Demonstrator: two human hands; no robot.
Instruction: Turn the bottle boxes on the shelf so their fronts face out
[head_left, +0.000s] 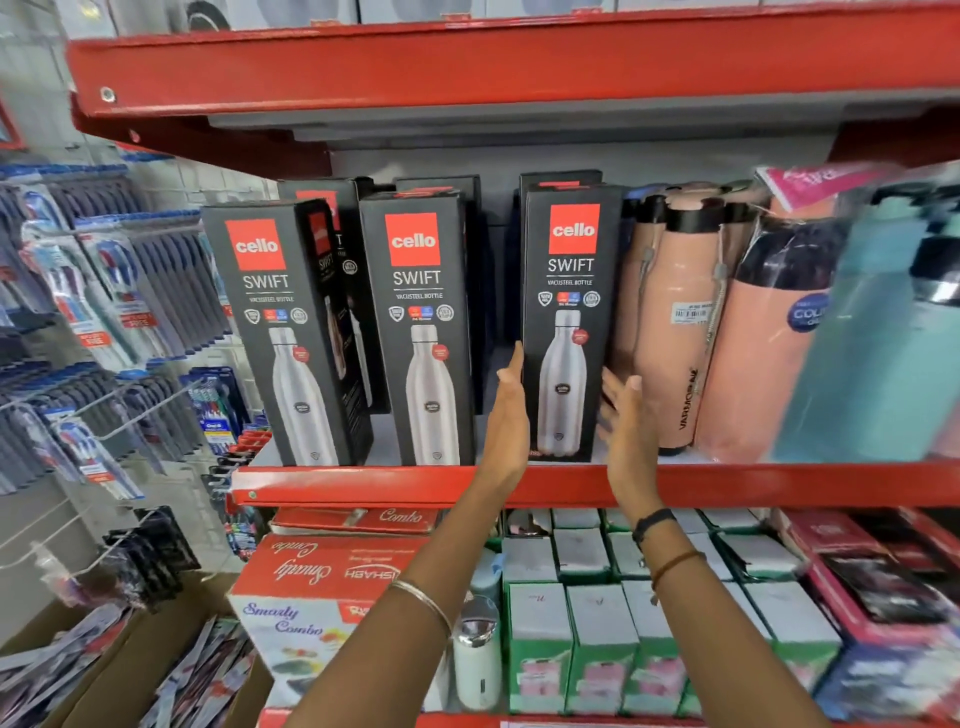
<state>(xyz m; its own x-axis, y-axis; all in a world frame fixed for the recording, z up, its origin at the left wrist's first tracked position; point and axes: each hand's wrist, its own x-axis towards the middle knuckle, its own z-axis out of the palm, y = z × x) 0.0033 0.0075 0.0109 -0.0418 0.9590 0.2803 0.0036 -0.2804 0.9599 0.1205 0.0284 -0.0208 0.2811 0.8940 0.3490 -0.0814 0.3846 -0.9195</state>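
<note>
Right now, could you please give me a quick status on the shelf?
Left hand and right hand open, flanking right Cello box. Three front boxes face out; leftmost box slightly angled. Peach flasks crowd its right side.

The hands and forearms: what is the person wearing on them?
No sleeves or gloves. The left hand has a thin silver bangle on its forearm. The right hand has a black band at the wrist and a thin brown one below.

Bright, even light; edges bend and blur, perhaps from motion.
</note>
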